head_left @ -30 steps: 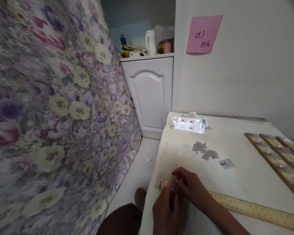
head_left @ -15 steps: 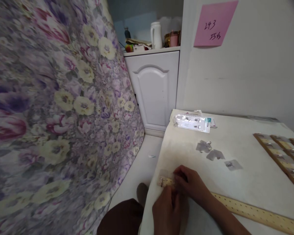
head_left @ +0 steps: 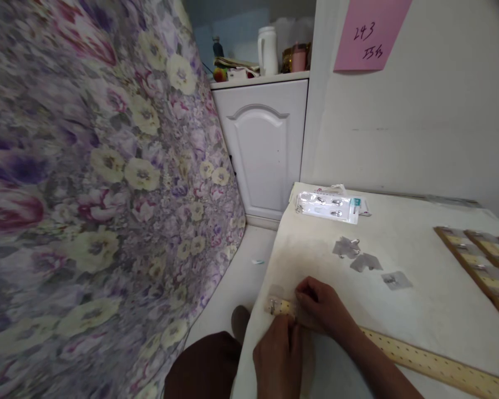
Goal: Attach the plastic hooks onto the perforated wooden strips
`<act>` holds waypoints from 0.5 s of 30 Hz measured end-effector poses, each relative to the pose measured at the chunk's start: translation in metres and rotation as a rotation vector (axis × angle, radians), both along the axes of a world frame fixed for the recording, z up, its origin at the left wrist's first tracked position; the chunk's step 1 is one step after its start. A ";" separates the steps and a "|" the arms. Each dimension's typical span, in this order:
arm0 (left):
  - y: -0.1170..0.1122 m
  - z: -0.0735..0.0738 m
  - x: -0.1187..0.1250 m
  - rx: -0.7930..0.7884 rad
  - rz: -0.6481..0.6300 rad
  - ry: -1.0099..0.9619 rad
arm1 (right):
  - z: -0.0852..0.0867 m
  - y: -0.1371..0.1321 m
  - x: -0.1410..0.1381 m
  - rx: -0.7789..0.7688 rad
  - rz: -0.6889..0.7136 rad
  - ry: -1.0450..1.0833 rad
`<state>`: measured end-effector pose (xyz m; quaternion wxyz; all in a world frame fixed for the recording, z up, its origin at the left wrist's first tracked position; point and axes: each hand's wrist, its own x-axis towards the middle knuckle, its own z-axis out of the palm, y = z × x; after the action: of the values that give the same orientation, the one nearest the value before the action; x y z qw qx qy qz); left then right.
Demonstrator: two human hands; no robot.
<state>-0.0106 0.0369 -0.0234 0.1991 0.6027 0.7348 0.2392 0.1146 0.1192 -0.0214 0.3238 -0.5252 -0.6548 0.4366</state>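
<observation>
Hands are meeting at the near left corner of the table, over the left end of a long wooden strip that is lying along the table's near edge. The right hand is curling its fingers down over that end, closing narrowly on the strip and pressing it to the table. The left hand is touching the strip just beside it, with its fingertips hidden, so I cannot tell its grip. A small clear sticker is showing at the very tip of the strip. Three loose clear hooks are lying in a row near the middle of the table, and a hook packet is sitting at the far left corner. More wooden strips are lying at the right edge. A floral cloth is hanging left of the table.
</observation>
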 end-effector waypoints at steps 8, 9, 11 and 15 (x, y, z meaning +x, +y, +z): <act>-0.002 -0.002 0.002 0.059 -0.008 0.044 | 0.002 0.000 -0.001 0.020 0.001 -0.062; -0.001 -0.002 0.002 0.055 -0.007 0.048 | 0.002 0.000 -0.001 0.022 0.001 -0.066; -0.001 -0.001 0.002 0.049 -0.002 0.055 | 0.002 -0.001 -0.002 0.022 0.001 -0.066; -0.001 -0.002 0.002 0.056 -0.003 0.067 | 0.000 -0.001 -0.001 0.013 -0.001 -0.077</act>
<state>-0.0090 0.0359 -0.0254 0.1578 0.6169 0.7332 0.2388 0.1134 0.1180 -0.0214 0.3020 -0.5399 -0.6694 0.4114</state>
